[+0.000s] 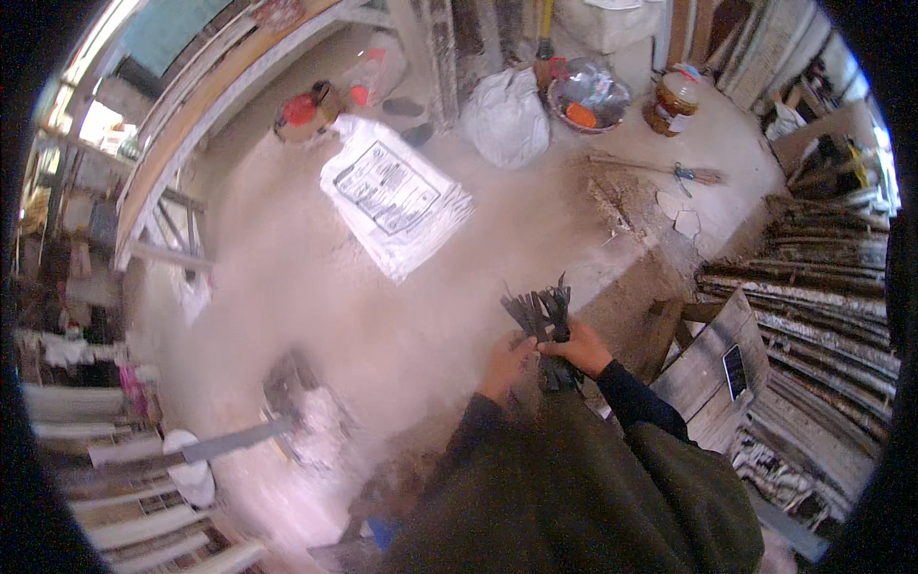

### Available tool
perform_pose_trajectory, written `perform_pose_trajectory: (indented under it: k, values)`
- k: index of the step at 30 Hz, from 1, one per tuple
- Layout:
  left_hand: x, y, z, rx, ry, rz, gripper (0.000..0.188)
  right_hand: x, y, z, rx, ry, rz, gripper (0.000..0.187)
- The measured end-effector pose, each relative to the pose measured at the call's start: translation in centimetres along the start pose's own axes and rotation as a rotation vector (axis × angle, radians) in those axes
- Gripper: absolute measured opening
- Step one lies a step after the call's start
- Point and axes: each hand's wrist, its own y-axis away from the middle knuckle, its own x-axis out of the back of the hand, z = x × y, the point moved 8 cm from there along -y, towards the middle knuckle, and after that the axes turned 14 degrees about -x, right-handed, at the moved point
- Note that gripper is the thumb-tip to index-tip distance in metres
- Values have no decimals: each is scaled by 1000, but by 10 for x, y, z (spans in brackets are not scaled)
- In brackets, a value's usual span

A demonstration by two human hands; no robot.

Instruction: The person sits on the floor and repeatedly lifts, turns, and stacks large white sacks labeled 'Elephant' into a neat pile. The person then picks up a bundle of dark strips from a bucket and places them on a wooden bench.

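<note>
A bundle of dark, flat strips (538, 311) stands up between my hands, its upper ends fanned out and curling. My left hand (508, 365) is closed at the bundle's lower left, with the thumb pressed near its middle. From the right, my right hand (579, 347) wraps its fingers round the same strips. More of the dark strips show below the hands, against my dark olive clothing. What the strips are made of is too small to make out.
A flattened white printed sack (392, 196) lies on the dusty floor ahead. Behind it are a full white sack (507, 120), a metal basin (590, 96) and a jar of brown liquid (672, 100). A phone (734, 372) rests on a wooden board (703, 364) at right, beside stacked poles (813, 287).
</note>
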Motion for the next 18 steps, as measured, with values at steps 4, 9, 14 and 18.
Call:
perform_pose_trajectory:
  k: [4,9,14,18]
  values:
    - [10,33,-23,-68,156,168,30,-33,-16,46,74,-49,-130,50]
    - [-1,98,-58,-75,1,99,32,-52,27,84,198,145,-162,54]
    - [-53,164,-53,-183,-157,12,35,-45,84,142,6,133,-323,63]
    - [-77,196,-99,-38,-3,48,36,15,122,174,128,230,40,53]
